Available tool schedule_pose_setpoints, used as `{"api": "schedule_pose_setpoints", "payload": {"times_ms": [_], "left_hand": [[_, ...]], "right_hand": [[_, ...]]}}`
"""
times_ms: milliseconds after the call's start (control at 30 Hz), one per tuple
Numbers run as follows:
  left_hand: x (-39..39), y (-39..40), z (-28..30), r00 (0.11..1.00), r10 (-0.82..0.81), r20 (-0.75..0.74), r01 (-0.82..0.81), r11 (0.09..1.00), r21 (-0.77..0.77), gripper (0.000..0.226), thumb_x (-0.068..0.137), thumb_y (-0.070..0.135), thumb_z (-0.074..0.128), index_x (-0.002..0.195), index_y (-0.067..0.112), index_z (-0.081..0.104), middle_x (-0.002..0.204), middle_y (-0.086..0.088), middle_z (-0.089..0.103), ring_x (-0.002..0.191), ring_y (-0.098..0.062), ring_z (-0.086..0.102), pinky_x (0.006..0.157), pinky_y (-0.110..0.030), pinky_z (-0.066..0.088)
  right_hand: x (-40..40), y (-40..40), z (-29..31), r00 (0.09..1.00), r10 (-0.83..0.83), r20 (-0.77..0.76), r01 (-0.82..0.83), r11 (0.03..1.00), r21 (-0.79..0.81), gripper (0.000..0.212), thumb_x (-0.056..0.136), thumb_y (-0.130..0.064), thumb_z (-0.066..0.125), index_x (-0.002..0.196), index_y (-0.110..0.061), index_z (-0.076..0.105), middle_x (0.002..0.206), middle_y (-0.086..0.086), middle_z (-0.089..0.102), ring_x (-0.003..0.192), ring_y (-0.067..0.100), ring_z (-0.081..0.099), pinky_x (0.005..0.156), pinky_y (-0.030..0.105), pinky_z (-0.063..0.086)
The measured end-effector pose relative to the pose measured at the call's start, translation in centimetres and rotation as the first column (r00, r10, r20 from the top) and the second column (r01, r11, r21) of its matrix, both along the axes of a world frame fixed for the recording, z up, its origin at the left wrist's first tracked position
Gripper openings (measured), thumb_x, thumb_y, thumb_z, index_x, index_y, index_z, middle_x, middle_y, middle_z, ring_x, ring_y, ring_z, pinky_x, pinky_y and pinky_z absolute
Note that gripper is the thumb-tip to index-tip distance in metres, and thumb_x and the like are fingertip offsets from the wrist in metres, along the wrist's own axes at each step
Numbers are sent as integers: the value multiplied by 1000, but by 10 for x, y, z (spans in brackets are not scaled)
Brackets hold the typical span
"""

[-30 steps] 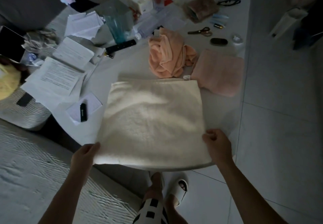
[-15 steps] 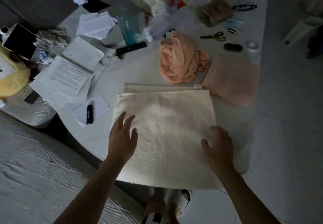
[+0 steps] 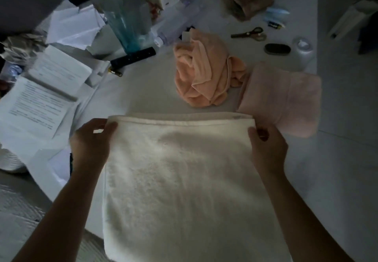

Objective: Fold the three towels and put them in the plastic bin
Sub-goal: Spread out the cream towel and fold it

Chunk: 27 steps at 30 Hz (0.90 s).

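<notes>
On the near part of the bench (image 3: 143,90) lies the white towel (image 3: 184,180), folded double and spread flat, its near edge hanging over the bench edge. Left hand (image 3: 92,143) holds the far left corner, thumb above and fingers (image 3: 111,127) curled round the edge, its grip pinching the towel. Right hand (image 3: 268,147) holds the far right corner the same way, its grip closed on the edge. Both forearms run along the towel's sides.

Just beyond the far right corner sits the pink towel (image 3: 284,100), folded into a neat rectangle, touching or nearly touching the white one. Left of it, and against it, lies the peach towel (image 3: 204,71), crumpled in a heap, unfolded.

Farther off, a clear bin (image 3: 126,14) stands at far left centre, holding nothing that can be made out. A black remote (image 3: 133,58) lies near its base. Papers (image 3: 45,90) cover the left side of the bench. Scissors (image 3: 248,34) and a dark oval case (image 3: 277,49) lie at far right. Lighting is dim; finer detail cannot be told.
</notes>
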<state>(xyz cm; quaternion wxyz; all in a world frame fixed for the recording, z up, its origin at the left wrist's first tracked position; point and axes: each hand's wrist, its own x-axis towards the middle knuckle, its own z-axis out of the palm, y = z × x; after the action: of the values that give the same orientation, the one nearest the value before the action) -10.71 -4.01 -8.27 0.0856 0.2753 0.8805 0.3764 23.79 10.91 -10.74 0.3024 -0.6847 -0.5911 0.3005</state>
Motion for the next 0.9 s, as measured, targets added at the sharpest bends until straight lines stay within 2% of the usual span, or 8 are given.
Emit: {"api": "schedule_pose_setpoints", "payload": {"times_ms": [67, 167, 233, 400, 567, 733, 833, 900], "left_hand": [[-1, 8, 8, 1000, -13, 17, 13, 999, 39, 15, 87, 44, 63, 82, 31, 67, 65, 23, 62, 65, 7, 59, 57, -6, 39], [-4, 34, 2, 998, -43, 37, 42, 999, 20, 28, 89, 41, 54, 70, 22, 59, 59, 15, 58, 57, 2, 54, 45, -12, 37], [-7, 52, -12, 994, -74, 75, 78, 995, -61, 30, 92, 40, 53, 73, 17, 60, 59, 9, 57, 60, -7, 55, 53, -27, 42], [-18, 68, -41, 994, -112, -9, 107, 968, -228, 25, 96, 30, 55, 99, 8, 66, 87, -16, 70, 82, -36, 61, 73, -36, 40], [-28, 68, -40, 995, -93, 40, 97, 990, -106, 12, 97, 30, 48, 94, 20, 55, 75, 10, 54, 79, -23, 51, 74, -34, 37], [-41, 61, -50, 986, 29, 162, -7, 991, -135, 25, 96, 26, 51, 110, 9, 62, 92, -7, 62, 87, -27, 55, 76, -36, 41], [-47, 59, -48, 988, -139, 70, 151, 962, -228, 19, 94, 31, 57, 106, 17, 62, 91, 1, 59, 84, -24, 55, 76, -36, 40], [-45, 62, -43, 950, -306, 57, 310, 918, -246, 26, 88, 34, 69, 112, 25, 63, 103, 4, 54, 87, -17, 52, 81, -33, 41]], "right_hand": [[0, -3, 2, 999, -29, -46, 30, 999, 35, 6, 87, -30, 65, 85, -33, 60, 73, -21, 61, 72, -17, 56, 60, -3, 35], [-3, 5, -3, 994, -102, -46, 102, 995, -14, 3, 88, -29, 64, 86, -29, 62, 78, -15, 65, 74, 0, 59, 63, 8, 37], [-5, 12, -12, 995, -102, 19, 103, 993, -58, 10, 90, -30, 62, 92, -21, 66, 87, -4, 69, 81, 14, 60, 72, 24, 40], [-9, 15, -18, 997, -59, 57, 62, 996, -59, 16, 89, -35, 62, 98, -23, 66, 93, -1, 69, 85, 19, 61, 78, 34, 47], [-16, 13, -14, 997, -70, 16, 70, 997, 15, 8, 88, -30, 65, 93, -23, 63, 88, -5, 65, 80, 14, 60, 70, 28, 42], [-31, 16, -19, 996, -82, 25, 81, 996, 36, 10, 87, -27, 66, 91, -19, 63, 93, 1, 63, 83, 16, 57, 70, 26, 40], [-37, 19, -23, 990, -80, 112, 81, 997, -8, 13, 84, -22, 67, 86, -9, 65, 88, 10, 65, 85, 28, 58, 77, 38, 45], [-41, 17, -20, 991, -89, 96, 90, 996, -12, 10, 86, -24, 64, 88, -13, 65, 82, 1, 66, 79, 23, 58, 71, 32, 41]]}}
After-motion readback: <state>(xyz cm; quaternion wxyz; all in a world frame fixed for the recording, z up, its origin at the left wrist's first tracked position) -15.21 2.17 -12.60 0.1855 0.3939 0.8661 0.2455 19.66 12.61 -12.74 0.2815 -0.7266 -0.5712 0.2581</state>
